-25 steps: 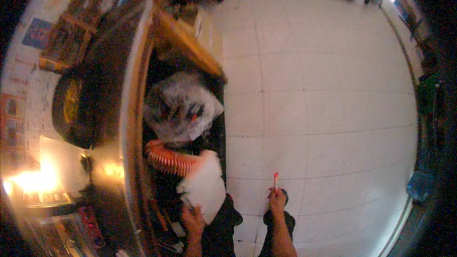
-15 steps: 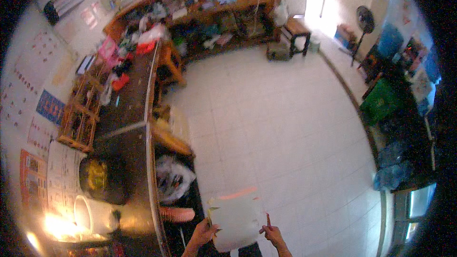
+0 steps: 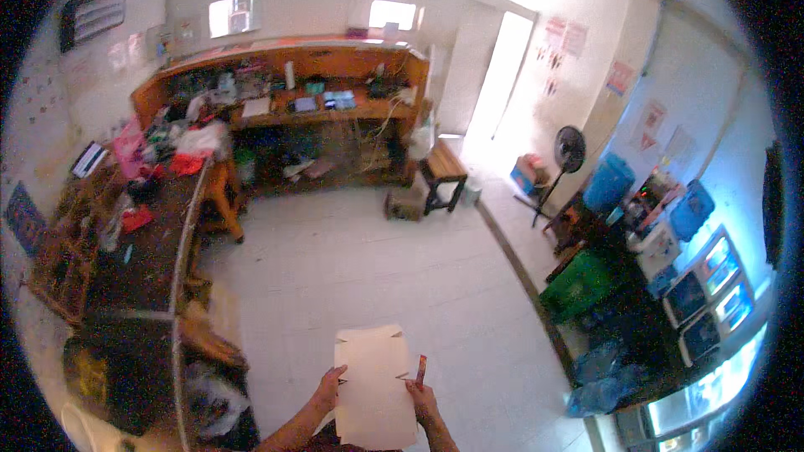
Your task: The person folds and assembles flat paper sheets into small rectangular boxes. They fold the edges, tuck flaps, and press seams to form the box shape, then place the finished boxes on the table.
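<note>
Straightened from its earlier slant, a pale, flat, notched card-like sheet [image 3: 374,389] spans the hands — left hand [image 3: 329,388] pinching its left edge, right hand [image 3: 422,399] pinching a slim red stick [image 3: 421,366] alongside its right. Its long axis points forward, above white-tiled floor [image 3: 293,285], right of the dark-topped bench [image 3: 149,264].

The left grip [image 3: 329,387] is a bare human hand with thumb and fingers, narrowing at the wrist into a bare, smoothly tapering left forearm [image 3: 289,429]. The right grip [image 3: 422,398] is likewise a bare hand, on a bare, rounded right forearm [image 3: 438,434]. A small patch of dark cloth clothing [image 3: 325,437] shows low between them, its cut too blurred to tell.
</note>
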Demonstrator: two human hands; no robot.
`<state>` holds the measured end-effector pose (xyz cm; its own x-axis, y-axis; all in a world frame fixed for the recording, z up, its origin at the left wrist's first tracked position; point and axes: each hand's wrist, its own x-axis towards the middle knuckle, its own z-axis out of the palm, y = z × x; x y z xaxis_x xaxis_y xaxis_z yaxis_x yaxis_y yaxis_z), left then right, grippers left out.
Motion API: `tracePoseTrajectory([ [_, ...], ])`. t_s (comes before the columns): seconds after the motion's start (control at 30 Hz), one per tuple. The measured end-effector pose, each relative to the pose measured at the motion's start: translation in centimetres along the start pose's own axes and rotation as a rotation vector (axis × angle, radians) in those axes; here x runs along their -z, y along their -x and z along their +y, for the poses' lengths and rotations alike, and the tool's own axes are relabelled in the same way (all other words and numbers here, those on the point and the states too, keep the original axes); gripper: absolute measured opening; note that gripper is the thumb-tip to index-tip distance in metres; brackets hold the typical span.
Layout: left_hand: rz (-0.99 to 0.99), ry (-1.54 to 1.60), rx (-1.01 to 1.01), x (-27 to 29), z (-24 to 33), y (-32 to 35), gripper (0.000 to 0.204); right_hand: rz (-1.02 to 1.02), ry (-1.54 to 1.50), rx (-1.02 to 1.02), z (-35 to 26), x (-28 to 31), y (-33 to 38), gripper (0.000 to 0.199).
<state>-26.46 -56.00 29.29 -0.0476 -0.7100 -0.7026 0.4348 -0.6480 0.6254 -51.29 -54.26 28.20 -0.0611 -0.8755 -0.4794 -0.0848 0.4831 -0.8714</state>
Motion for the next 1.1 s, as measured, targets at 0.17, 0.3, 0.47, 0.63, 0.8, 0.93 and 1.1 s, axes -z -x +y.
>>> tracePoseTrajectory([
  [0.17, -0.200, -0.137, -0.183, -12.7, 7.6, -8.3, 0.040, 0.112, -0.362, 0.017, -4.6, 8.1, -7.0, 0.034],
  [0.3, -0.382, -0.376, -0.312, -23.5, 7.8, -16.3, 0.047, 0.255, -0.518, 0.064, 0.7, 17.4, -14.7, 0.034],
  [0.47, -0.443, -0.409, 0.154, -35.2, 10.2, -27.0, 0.061, 0.477, -0.476, -0.064, -7.5, 22.3, -22.6, 0.028],
  [0.63, -0.528, -0.492, 0.001, -47.9, 13.9, -37.0, 0.059, 0.597, -0.453, -0.015, -14.8, 33.5, -32.7, 0.024],
  [0.8, -0.444, -0.815, -0.280, -45.4, 13.7, -55.6, 0.065, 0.365, -0.472, 0.165, -28.1, 39.2, -44.6, 0.024],
  [0.93, -0.452, -1.009, 0.135, -42.2, 14.3, -55.8, 0.079, 0.558, -0.475, 0.231, -34.7, 43.7, -50.6, 0.023],
  [1.1, -0.335, -1.016, 0.622, -39.8, 15.6, -58.5, 0.078, 0.659, -0.517, 0.142, -38.8, 46.0, -58.7, 0.050],
])
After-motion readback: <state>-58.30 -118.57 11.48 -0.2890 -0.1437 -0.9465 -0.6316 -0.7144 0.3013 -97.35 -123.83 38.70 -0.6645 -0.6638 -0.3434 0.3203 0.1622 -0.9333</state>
